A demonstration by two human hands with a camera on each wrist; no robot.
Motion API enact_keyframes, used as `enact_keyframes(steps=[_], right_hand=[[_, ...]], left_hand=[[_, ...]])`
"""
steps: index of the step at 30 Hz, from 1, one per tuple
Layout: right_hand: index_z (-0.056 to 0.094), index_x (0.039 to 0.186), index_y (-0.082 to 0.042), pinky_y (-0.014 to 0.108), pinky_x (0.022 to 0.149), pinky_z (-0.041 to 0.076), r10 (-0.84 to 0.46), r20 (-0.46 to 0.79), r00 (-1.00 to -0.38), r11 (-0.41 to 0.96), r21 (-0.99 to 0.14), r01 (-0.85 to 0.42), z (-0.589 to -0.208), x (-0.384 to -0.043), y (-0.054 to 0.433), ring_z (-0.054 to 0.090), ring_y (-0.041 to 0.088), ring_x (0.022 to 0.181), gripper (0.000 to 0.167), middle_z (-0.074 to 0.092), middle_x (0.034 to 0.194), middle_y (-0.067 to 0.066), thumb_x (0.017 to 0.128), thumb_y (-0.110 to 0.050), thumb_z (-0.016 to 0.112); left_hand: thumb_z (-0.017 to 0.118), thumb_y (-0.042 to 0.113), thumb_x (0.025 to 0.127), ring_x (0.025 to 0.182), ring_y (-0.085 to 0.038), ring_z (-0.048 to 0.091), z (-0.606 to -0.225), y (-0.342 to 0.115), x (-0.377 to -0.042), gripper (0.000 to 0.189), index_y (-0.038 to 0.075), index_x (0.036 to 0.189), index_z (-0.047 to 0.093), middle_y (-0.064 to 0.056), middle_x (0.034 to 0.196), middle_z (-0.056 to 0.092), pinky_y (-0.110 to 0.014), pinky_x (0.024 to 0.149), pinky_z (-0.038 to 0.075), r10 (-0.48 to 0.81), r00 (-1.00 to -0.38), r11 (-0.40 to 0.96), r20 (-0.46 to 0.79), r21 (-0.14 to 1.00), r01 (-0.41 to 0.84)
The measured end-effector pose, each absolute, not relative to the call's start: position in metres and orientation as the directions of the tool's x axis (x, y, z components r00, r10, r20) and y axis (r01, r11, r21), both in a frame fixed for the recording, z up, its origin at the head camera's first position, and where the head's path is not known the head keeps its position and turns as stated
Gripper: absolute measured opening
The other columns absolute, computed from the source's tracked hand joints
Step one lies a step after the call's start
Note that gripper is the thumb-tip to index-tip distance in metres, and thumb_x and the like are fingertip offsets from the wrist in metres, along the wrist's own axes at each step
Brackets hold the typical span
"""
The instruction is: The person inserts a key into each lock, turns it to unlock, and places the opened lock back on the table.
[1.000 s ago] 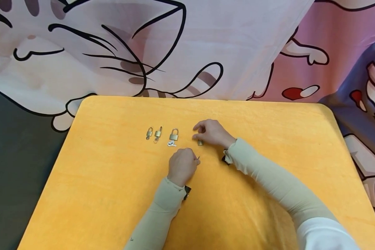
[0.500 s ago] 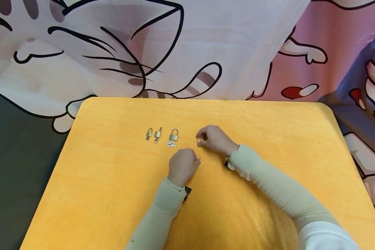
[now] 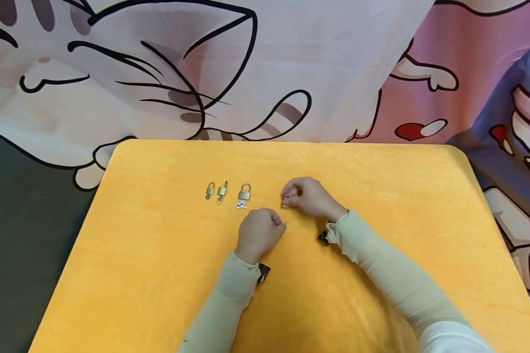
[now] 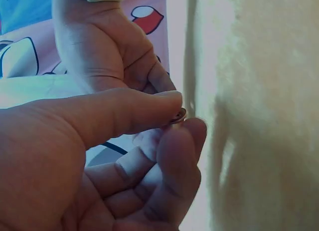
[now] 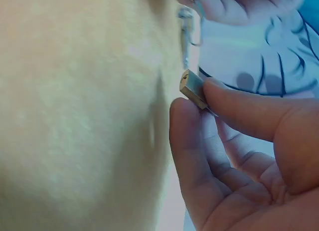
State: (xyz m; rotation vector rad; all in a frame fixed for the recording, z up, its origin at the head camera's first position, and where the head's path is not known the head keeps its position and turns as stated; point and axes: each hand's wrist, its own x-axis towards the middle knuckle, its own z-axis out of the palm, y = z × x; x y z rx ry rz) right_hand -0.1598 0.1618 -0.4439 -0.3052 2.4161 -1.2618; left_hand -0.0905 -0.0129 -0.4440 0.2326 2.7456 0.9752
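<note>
My right hand (image 3: 309, 197) pinches a small brass padlock (image 5: 193, 89) between thumb and fingertips. The keyhole end of its body points away from the palm, towards my left hand (image 3: 259, 234); its shackle is mostly hidden by the fingers. In the left wrist view, my left thumb and index finger pinch a small key with a ring (image 4: 178, 116), of which only a bit of metal shows. The two hands are close but apart. Beyond the left hand stand three more padlocks in a row: a larger one (image 3: 244, 195) and two smaller ones (image 3: 222, 191), (image 3: 209, 191).
Keys (image 3: 241, 205) hang at the lower end of the larger padlock. All of this is on a table with a yellow cloth (image 3: 380, 196). A curtain with cartoon cats (image 3: 327, 59) hangs behind the table's far edge.
My right hand has come down on the small padlock, taken it between its fingertips and drawn slightly to the right. The left hand has hardly moved.
</note>
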Motion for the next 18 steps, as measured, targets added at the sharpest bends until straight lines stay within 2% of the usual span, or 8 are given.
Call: enact_keyframes(steps=[5,10,15,18], right_hand=[[0.069,0.106,0.002,0.036,0.071,0.058,-0.337,-0.302,-0.892,0.431,-0.891,0.139,-0.439,-0.163,0.172,0.070,0.030,0.079,0.015,0.072,0.091,0.013,0.093,-0.006,0.072],[0.066,0.115,0.006,0.040,0.080,0.059,-0.285,-0.314,-0.905,0.352,-0.913,0.206,-0.435,-0.160,0.177,0.072,0.031,0.087,0.025,0.072,0.096,0.016,0.094,-0.007,0.071],[0.063,0.120,0.010,0.043,0.085,0.058,-0.230,-0.276,-0.933,0.262,-0.941,0.214,-0.429,-0.154,0.175,0.072,0.033,0.089,0.030,0.071,0.099,0.019,0.095,-0.004,0.069],[0.061,0.122,0.011,0.041,0.086,0.057,-0.189,-0.239,-0.952,0.205,-0.958,0.200,-0.426,-0.150,0.173,0.071,0.033,0.091,0.032,0.070,0.101,0.019,0.095,-0.005,0.069]], left_hand=[[0.078,0.018,0.087,0.049,-0.007,0.055,-0.441,-0.012,-0.090,0.018,0.014,0.071,0.071,0.009,0.057,0.060,-0.026,0.052,0.047,0.234,-0.960,0.697,-0.155,0.715,0.055],[0.077,0.014,0.089,0.047,-0.014,0.061,-0.436,-0.012,-0.092,0.016,0.012,0.074,0.073,0.005,0.052,0.062,-0.028,0.049,0.045,0.209,-0.967,0.587,-0.145,0.809,0.006],[0.077,0.013,0.089,0.058,-0.023,0.070,-0.431,-0.014,-0.097,0.008,0.006,0.087,0.076,-0.008,0.071,0.073,-0.028,0.050,0.046,0.123,-0.982,0.435,-0.142,0.897,-0.076],[0.077,0.012,0.089,0.061,-0.023,0.071,-0.428,-0.015,-0.100,0.009,0.003,0.092,0.077,-0.012,0.080,0.075,-0.026,0.051,0.046,0.065,-0.989,0.355,-0.135,0.929,-0.104]])
